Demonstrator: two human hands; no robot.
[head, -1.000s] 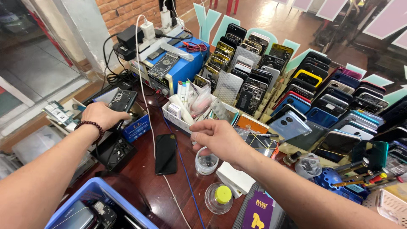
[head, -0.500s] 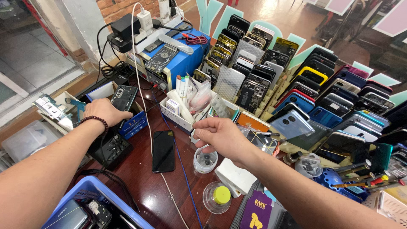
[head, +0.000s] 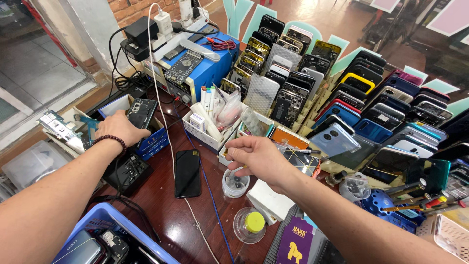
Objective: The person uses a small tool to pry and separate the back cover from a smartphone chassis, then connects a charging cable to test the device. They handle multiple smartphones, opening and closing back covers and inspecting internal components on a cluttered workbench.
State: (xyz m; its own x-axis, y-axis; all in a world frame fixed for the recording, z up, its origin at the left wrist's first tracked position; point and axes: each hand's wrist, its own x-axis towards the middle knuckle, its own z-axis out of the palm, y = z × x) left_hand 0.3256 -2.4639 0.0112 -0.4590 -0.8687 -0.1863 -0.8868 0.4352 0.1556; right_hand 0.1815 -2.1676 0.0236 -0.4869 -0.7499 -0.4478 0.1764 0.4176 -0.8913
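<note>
The right hand (head: 256,156) was pinched shut on a thin tool over the small round dish (head: 235,183) just below the grip, which could be knocked over, while the left hand (head: 119,129) lay flat on a blue box (head: 151,142).

Left hand (head: 118,131) rests palm-down on a dark phone part (head: 141,113) at the edge of a blue box (head: 155,142). Right hand (head: 257,157) hovers fingers curled just above a small round clear tub (head: 235,182) on the wooden counter (head: 168,215). Black phone (head: 188,166) lies flat between the hands. Racks of phone backs (head: 342,98) behind.
</note>
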